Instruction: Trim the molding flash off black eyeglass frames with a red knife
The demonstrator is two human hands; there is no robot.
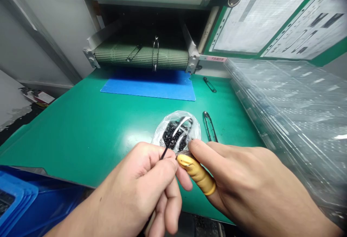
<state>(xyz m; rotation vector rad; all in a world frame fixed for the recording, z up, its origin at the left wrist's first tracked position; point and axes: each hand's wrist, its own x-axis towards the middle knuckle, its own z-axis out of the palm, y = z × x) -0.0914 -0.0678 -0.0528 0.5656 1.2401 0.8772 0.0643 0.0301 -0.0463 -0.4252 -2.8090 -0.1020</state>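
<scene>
On the left we see a blue plastic bin [35, 201] at the edge of the green worktop [81, 150]. Our left hand [141, 182] is closed on a black wire clip [173, 139], just over a clear plastic bag [159, 134] of black clips. Our right hand [238, 172], with a yellow finger cot [196, 173], pinches this bag at its edge. Clear plastic trays [292, 121] lie on the right.

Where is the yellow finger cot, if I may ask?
In the head view, the yellow finger cot is on the right hand's thumb, just below the clear bag.

Black wire clip [175, 136] over plastic bag [193, 128]
</scene>
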